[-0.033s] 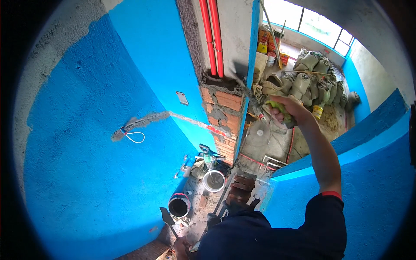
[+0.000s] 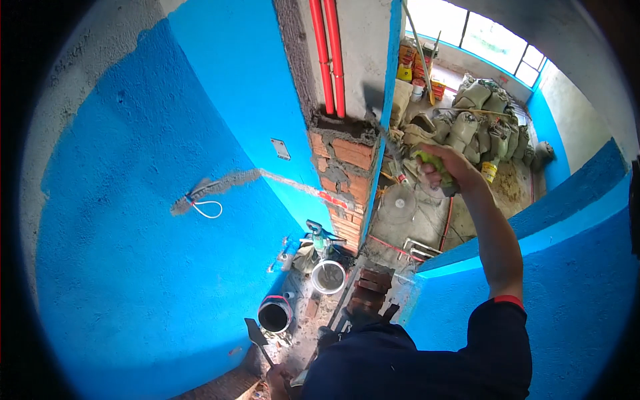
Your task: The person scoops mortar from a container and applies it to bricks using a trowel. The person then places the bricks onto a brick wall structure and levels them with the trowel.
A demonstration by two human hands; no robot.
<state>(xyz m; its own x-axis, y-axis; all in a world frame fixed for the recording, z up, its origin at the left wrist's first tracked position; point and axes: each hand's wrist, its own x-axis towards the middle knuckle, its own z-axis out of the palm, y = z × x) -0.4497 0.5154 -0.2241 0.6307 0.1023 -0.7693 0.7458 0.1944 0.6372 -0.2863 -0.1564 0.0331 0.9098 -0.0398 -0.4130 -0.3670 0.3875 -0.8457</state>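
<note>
The trowel (image 2: 390, 133), clamped in the right hand (image 2: 440, 167) by its green handle, is held at the brick column (image 2: 347, 167) top, where mortar is best pressed flat and steadily; the left hand's (image 2: 277, 381) grip cannot be told.

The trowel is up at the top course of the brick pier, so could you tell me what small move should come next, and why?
Probably draw the trowel along the top of the brick pier to spread the mortar. The right hand holds its handle with the blade at the grey bed above the bricks, just under the red pipes, and that bed looks rough.
</note>
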